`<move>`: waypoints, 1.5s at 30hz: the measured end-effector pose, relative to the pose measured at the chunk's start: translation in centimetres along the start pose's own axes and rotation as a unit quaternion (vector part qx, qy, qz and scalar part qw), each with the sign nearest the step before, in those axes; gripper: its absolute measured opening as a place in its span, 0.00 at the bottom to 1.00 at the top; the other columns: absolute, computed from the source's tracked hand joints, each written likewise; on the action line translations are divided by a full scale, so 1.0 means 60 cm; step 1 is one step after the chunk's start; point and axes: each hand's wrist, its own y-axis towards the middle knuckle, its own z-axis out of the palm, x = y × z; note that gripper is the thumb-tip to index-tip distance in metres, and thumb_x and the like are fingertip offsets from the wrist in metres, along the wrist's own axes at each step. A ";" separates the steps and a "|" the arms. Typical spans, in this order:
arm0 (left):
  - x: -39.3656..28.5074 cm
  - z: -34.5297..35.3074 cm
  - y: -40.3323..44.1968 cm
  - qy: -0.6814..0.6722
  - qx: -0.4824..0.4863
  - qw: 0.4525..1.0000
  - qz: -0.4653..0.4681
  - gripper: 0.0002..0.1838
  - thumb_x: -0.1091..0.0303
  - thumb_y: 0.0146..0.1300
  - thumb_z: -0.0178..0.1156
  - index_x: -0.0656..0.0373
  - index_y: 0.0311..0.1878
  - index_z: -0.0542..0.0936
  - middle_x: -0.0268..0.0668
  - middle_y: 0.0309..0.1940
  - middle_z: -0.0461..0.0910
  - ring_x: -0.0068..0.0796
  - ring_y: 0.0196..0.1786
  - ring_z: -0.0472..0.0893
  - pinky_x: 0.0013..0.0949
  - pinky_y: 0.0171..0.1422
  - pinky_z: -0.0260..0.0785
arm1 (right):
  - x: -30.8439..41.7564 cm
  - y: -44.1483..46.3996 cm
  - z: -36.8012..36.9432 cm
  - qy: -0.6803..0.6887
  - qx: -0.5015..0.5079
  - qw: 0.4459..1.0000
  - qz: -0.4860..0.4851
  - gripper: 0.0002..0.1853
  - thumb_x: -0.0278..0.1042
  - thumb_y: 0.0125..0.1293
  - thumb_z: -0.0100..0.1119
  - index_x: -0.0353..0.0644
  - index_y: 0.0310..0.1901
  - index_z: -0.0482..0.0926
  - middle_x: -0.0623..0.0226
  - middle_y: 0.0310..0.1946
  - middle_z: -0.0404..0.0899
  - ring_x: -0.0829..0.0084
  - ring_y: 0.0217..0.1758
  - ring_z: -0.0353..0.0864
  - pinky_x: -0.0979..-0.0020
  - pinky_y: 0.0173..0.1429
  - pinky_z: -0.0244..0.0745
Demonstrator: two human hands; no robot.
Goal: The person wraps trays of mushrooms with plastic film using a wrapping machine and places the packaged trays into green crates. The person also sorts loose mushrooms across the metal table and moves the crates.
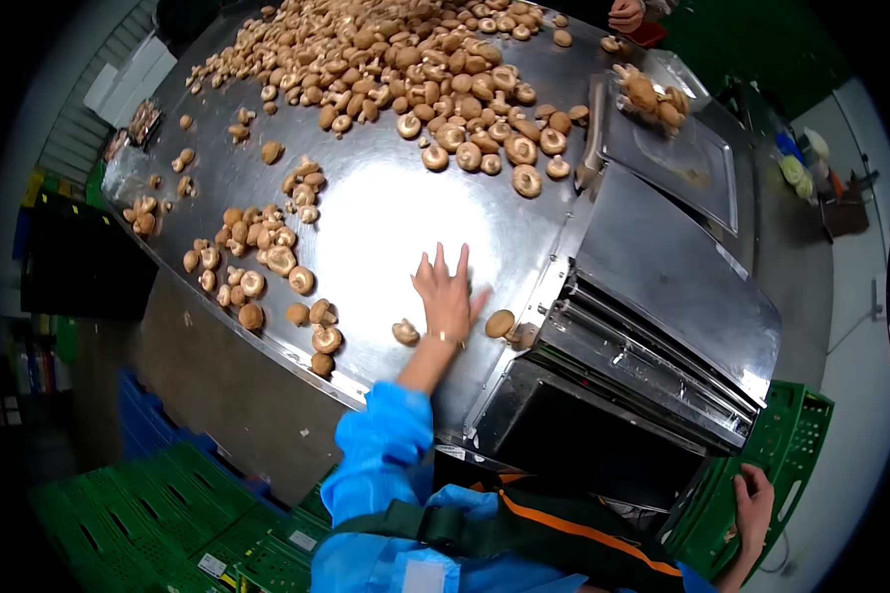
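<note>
My left hand [445,296] is stretched out over the metal table [366,198], fingers spread and nothing in it. One mushroom [404,332] lies just left of its wrist, and another [499,323] sits to its right by the table's edge. A large heap of brown mushrooms [396,69] covers the far part of the table, with smaller groups [257,237] at the left. At the lower right, my right hand [753,499] is beside a green crate [796,435], its fingers bent; whether it holds anything is hard to see.
A metal machine [663,267] stands against the table's right side. Behind it, a tray [672,158] has a cluster of mushrooms [653,97] near its far end. Another person's hand [626,15] shows at the top. Green crates [148,514] are at the lower left.
</note>
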 end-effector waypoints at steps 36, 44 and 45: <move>0.466 -0.368 -0.019 0.010 0.055 0.977 -0.205 0.52 0.50 0.38 0.69 0.50 0.67 0.53 0.53 0.65 0.51 0.51 0.67 0.54 0.44 0.68 0.48 | 0.748 -0.032 0.565 -0.181 0.242 0.811 -0.501 0.45 0.41 0.53 0.62 0.45 0.66 0.43 0.50 0.62 0.49 0.47 0.58 0.60 0.54 0.57 0.67; 0.777 -0.358 0.045 0.089 0.272 0.913 -0.290 0.75 0.37 0.20 0.73 0.45 0.70 0.34 0.53 0.68 0.39 0.58 0.69 0.42 0.51 0.70 0.38 | 0.728 -0.034 0.804 0.143 0.334 0.875 -0.320 0.50 0.38 0.47 0.67 0.36 0.64 0.40 0.44 0.54 0.52 0.53 0.55 0.62 0.60 0.51 0.71; 0.783 -0.363 0.079 0.018 0.263 0.918 -0.297 0.75 0.37 0.20 0.73 0.46 0.70 0.34 0.53 0.68 0.41 0.58 0.69 0.44 0.51 0.70 0.40 | 0.774 -0.053 0.810 0.223 0.385 0.860 -0.248 0.50 0.38 0.47 0.67 0.38 0.64 0.40 0.46 0.54 0.52 0.55 0.55 0.61 0.61 0.49 0.73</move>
